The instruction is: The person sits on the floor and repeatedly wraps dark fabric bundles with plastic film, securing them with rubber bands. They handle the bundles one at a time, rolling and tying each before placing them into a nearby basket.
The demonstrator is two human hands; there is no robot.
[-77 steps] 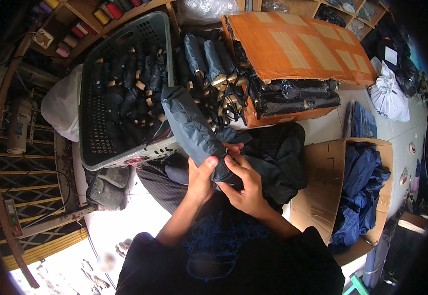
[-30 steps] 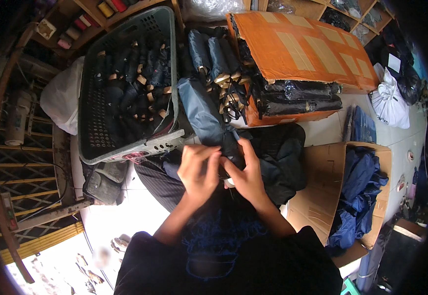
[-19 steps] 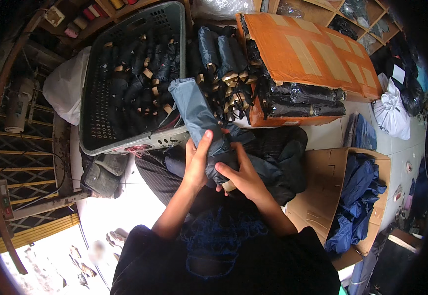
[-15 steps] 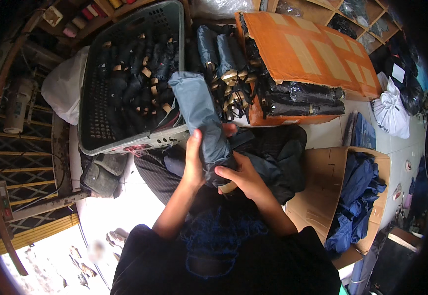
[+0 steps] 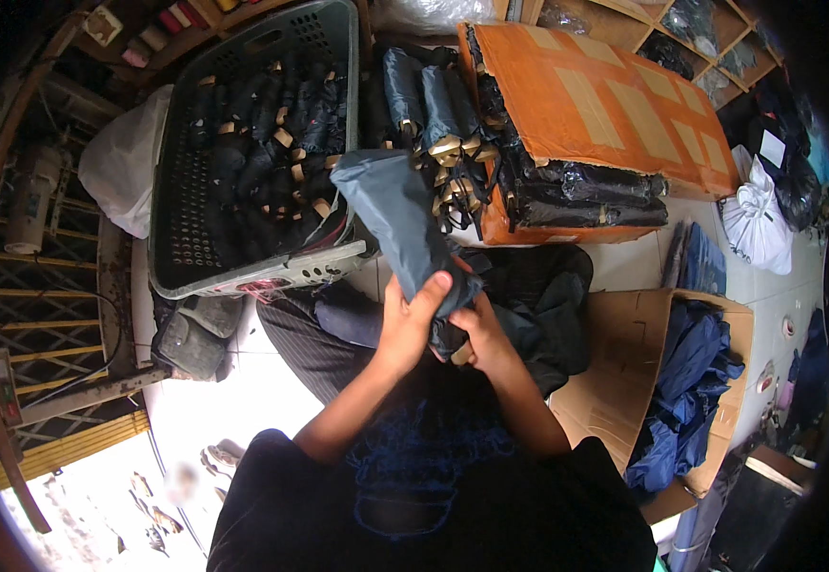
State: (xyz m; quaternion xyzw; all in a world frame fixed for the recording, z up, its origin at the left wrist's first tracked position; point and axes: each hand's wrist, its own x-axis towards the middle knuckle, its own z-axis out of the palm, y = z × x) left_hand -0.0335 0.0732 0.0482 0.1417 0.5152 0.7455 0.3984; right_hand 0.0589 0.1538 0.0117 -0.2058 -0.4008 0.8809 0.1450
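The left hand [image 5: 409,322] and right hand [image 5: 483,334] clasp the slate-blue, cylindrical fabric bundle [image 5: 388,212] near its lower end above the lap [image 5: 308,336]; wrapping appears nearly complete, while placement beside the similar tan-ended fabric bundles [image 5: 403,88] is presumably outstanding.

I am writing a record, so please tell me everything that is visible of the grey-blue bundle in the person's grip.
The grey-blue bundle is long, roughly tubular and creased, of smooth, slightly shiny fabric. It slants from far left to near right; a small tan piece shows at its near end. The left grip closes around its lower part, thumb on top; the right grip holds the near end. Its far end overlaps the dark basket in the view; I cannot tell whether they touch.
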